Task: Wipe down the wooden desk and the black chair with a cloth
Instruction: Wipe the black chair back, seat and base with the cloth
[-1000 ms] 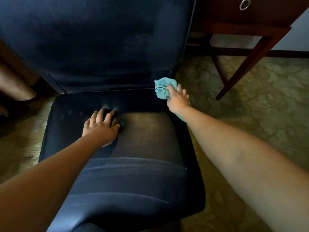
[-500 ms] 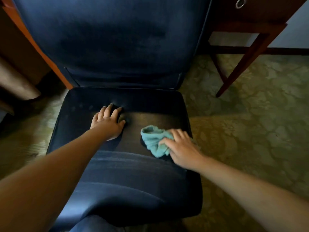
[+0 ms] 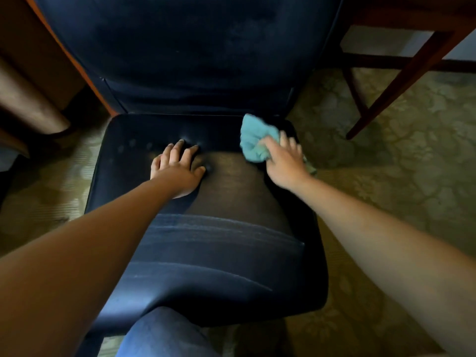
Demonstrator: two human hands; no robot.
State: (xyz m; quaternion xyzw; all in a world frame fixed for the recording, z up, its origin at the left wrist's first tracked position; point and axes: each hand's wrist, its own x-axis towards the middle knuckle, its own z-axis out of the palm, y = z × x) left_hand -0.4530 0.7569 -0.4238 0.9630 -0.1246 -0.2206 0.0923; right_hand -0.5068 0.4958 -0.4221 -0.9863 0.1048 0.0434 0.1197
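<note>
The blue-green cloth (image 3: 253, 141) sits bunched up at the back right corner of the black chair (image 3: 219, 253) seat — the right hand (image 3: 284, 164) holds it, fingers curled over it. The left hand (image 3: 176, 170) lies flat on the seat, fingers spread. A wooden desk (image 3: 401, 73) leg stands to the right on the patterned carpet (image 3: 399, 176).

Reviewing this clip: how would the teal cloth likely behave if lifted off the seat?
The cloth is probably floppy, since it bunches in folds under the right hand. It likely feels light and would drape. It seems unlikely to slide freely on the seat.
</note>
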